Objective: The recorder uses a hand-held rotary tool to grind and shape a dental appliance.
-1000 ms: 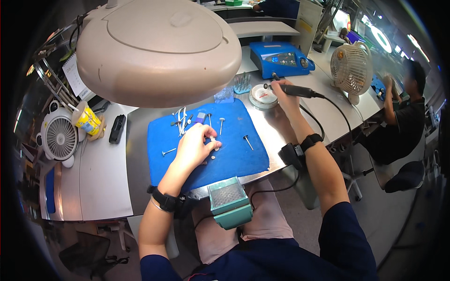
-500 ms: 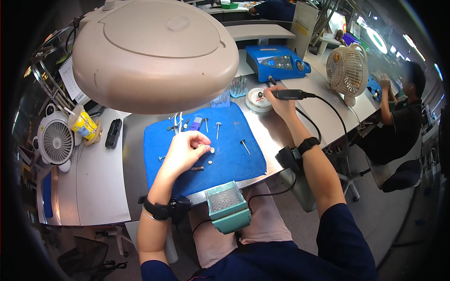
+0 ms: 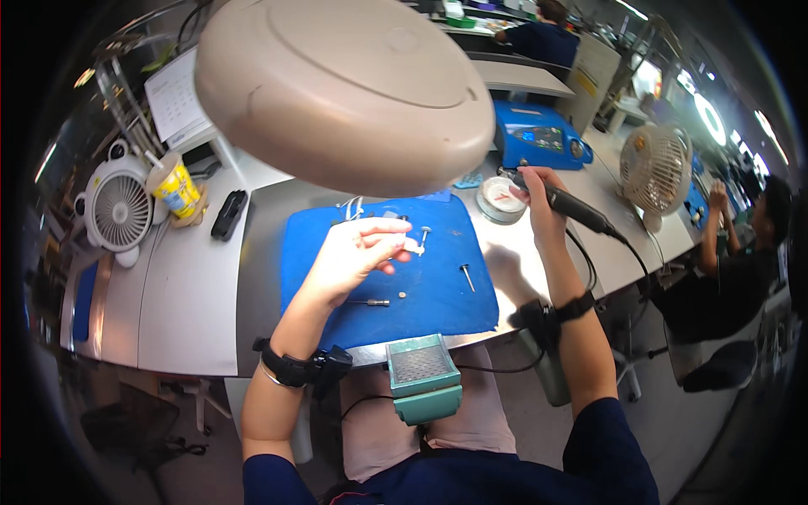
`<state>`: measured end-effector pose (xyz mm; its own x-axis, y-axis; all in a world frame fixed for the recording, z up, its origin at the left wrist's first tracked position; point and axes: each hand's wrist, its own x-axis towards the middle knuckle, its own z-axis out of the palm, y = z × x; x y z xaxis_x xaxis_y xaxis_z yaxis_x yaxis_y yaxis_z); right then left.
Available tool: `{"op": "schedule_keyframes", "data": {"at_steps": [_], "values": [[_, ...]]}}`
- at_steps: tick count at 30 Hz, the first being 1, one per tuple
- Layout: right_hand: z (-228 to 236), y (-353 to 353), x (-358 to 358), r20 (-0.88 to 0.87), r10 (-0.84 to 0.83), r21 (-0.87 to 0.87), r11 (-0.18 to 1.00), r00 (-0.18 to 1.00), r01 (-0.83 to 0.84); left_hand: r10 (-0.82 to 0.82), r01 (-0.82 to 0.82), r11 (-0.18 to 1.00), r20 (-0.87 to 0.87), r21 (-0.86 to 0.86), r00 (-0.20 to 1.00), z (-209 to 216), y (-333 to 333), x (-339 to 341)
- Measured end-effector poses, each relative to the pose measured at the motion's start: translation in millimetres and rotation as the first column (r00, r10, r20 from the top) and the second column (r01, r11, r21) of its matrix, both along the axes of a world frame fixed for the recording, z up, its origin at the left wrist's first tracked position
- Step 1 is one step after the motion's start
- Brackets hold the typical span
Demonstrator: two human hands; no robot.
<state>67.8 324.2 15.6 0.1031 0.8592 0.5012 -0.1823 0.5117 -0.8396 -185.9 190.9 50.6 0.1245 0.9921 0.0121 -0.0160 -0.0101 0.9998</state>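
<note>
My left hand (image 3: 358, 257) is raised over a blue cloth mat (image 3: 454, 311), thumb and fingers pinching a small cream-coloured piece (image 3: 413, 247) that looks like a tooth crown. My right hand (image 3: 543, 202) grips a black rotary handpiece (image 3: 581, 210), its cord trailing to the right; its tip is partly hidden by the fingers. Just left of that hand sits a round white dish (image 3: 500, 200) with a red mark. Lying on the mat are a second small pale piece (image 3: 402, 295), a metal shank (image 3: 374, 303) and a dark-headed bur (image 3: 467, 278).
A large beige lamp head (image 3: 337, 93) overhangs the bench. Behind the dish is a blue control unit (image 3: 543, 139). A green grated box (image 3: 423, 370) juts from the front edge. Fans (image 3: 120, 209) flank the bench, with a yellow cup (image 3: 176, 189) at left. A person (image 3: 724, 252) sits at right.
My right hand has drawn the handpiece back from over the dish and tilted it. The left hand has lifted the pale piece with its fingers more extended. The whole view has shifted.
</note>
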Motion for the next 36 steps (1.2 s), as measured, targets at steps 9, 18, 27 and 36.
{"op": "schedule_keyframes", "data": {"at_steps": [9,18,27,36], "values": [[36,-124,-82,0.102,0.409,-0.194,0.902,0.907,-0.385,0.074,-0.074,0.997,0.209,-0.008,0.975,13,-24,13],[48,-151,-89,0.088,0.300,0.026,0.953,0.950,-0.303,0.033,0.070,0.984,0.553,-0.163,0.833,16,-46,21],[50,-151,-65,0.282,0.247,0.360,0.868,0.927,-0.341,-0.039,0.204,0.959,0.617,-0.198,0.786,14,-49,26],[47,-149,-74,0.305,0.197,0.447,0.835,0.932,-0.322,0.021,0.186,0.945,0.616,-0.270,0.787,18,-50,33]]}}
